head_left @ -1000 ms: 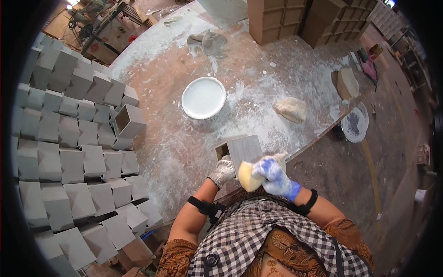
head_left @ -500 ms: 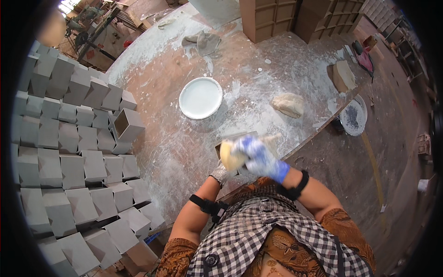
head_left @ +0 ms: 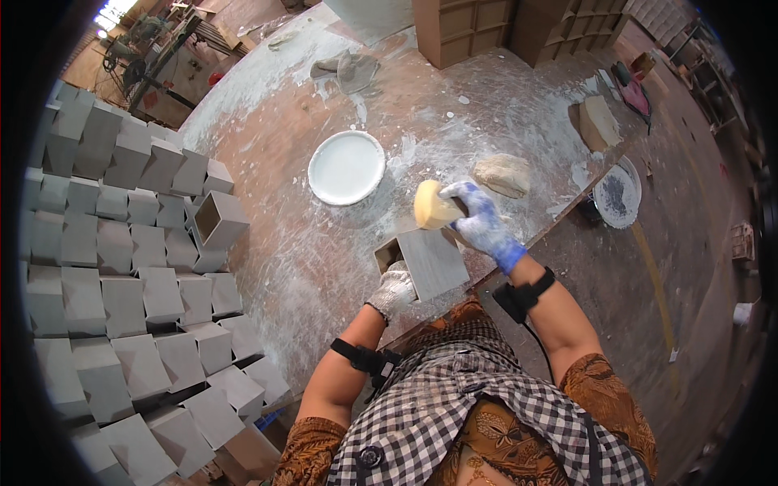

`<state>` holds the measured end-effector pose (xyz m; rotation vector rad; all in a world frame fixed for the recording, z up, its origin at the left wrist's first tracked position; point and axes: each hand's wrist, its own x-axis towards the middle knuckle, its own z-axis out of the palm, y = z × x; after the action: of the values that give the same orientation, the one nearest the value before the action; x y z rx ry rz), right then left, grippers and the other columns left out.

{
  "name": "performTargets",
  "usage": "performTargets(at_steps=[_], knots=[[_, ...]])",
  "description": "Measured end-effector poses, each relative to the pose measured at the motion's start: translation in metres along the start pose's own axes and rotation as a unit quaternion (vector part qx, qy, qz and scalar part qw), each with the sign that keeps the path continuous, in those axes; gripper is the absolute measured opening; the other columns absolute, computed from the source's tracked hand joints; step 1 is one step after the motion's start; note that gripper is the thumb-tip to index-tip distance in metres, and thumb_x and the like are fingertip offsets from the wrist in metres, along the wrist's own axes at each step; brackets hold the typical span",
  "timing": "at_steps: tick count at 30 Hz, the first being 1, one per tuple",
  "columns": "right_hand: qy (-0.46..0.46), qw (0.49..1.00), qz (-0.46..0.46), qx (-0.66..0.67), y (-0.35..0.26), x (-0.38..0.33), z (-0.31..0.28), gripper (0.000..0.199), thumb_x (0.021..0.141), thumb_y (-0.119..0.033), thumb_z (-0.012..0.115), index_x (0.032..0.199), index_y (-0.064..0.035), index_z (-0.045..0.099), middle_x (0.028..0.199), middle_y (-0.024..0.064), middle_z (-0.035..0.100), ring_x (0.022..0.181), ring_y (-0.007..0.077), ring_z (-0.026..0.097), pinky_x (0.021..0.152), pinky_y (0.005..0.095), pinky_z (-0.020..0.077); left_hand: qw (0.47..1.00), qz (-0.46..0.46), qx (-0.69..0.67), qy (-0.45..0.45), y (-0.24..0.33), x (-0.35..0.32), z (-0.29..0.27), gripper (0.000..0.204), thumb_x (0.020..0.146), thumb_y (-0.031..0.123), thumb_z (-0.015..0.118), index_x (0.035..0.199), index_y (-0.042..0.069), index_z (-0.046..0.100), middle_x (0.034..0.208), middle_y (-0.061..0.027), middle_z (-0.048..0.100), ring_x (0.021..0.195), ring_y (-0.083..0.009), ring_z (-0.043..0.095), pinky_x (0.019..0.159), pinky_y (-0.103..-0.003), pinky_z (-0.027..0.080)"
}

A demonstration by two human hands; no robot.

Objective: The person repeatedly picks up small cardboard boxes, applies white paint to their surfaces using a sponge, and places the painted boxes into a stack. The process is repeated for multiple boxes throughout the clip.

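Observation:
A grey, open-ended box (head_left: 433, 261) lies near the table's front edge, its hollow end facing left. At that end my left hand (head_left: 394, 292), in a whitish knit glove, grips the box; some of its fingers are hidden inside the opening. Just beyond the box's far edge, my right hand (head_left: 484, 223) in a blue-and-white glove is closed around a rounded yellow sponge (head_left: 433, 205). A shallow round white tub of pale liquid (head_left: 347, 168) stands farther back to the left. Behind my right hand sits a crumpled beige cloth (head_left: 502, 176).
Stacked grey boxes (head_left: 121, 300) fill the left side. Brown compartmented cases (head_left: 470, 32) stand at the far edge. A grey rag (head_left: 347, 71) and a beige block (head_left: 598, 124) lie on the white-smeared table (head_left: 267, 170). Beyond its right edge is a whitish bucket (head_left: 617, 194).
My right hand has moved the sponge away from over the box, slightly right and farther back. The box's top face now shows, and my left hand remains at its open end.

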<state>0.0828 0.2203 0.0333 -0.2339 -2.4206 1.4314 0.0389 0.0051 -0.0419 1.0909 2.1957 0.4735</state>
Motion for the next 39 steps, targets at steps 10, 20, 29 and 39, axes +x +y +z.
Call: performTargets(at_steps=[10, 20, 29, 39], knots=[[-0.075, 0.995, -0.053, 0.032, -0.007, -0.139, -0.008, 0.034, 0.061, 0.010, 0.058, 0.090, -0.0066, 0.059, 0.092, 0.0091, 0.060, 0.091, 0.0257, 0.060, 0.080, 0.0346, 0.0477, 0.985, 0.092, -0.139, 0.044, -0.049, 0.005, 0.043, 0.030, 0.083, 0.030, 0.053, 0.104, 0.012, 0.065, 0.106, -0.0148, 0.063, 0.096, -0.0298, 0.060, 0.077, -0.038, 0.048], [0.115, 0.933, 0.163, 0.300, 0.011, -0.140, -0.058, 0.048, 0.061, 0.005, 0.075, 0.105, -0.0052, 0.057, 0.105, 0.0011, 0.056, 0.101, 0.0128, 0.053, 0.091, 0.0283, 0.0427, 0.579, -0.104, -0.808, -0.041, 0.012, -0.019, -0.079, 0.033, 0.092, 0.015, 0.046, 0.124, 0.006, 0.049, 0.113, -0.0070, 0.061, 0.099, -0.0192, 0.061, 0.081, -0.034, 0.052], [-0.058, 0.986, 0.109, 0.112, 0.021, -0.077, -0.046, 0.047, 0.059, 0.006, 0.067, 0.104, -0.0044, 0.058, 0.105, 0.0074, 0.060, 0.102, 0.0188, 0.057, 0.091, 0.0308, 0.0439, 0.842, -0.051, -0.529, 0.095, -0.090, -0.064, -0.065, 0.030, 0.082, 0.016, 0.057, 0.111, 0.009, 0.060, 0.106, -0.0129, 0.063, 0.097, -0.0257, 0.061, 0.081, -0.034, 0.050], [-0.199, 0.977, 0.078, 0.015, 0.035, -0.035, -0.045, 0.043, 0.056, 0.005, 0.067, 0.098, -0.0038, 0.059, 0.095, 0.0083, 0.059, 0.094, 0.0199, 0.058, 0.086, 0.0295, 0.0456, 0.929, -0.260, 0.259, 0.038, -0.155, -0.153, -0.144, 0.024, 0.065, 0.012, 0.066, 0.089, 0.009, 0.069, 0.091, -0.0134, 0.067, 0.089, -0.0279, 0.065, 0.078, -0.036, 0.051]])
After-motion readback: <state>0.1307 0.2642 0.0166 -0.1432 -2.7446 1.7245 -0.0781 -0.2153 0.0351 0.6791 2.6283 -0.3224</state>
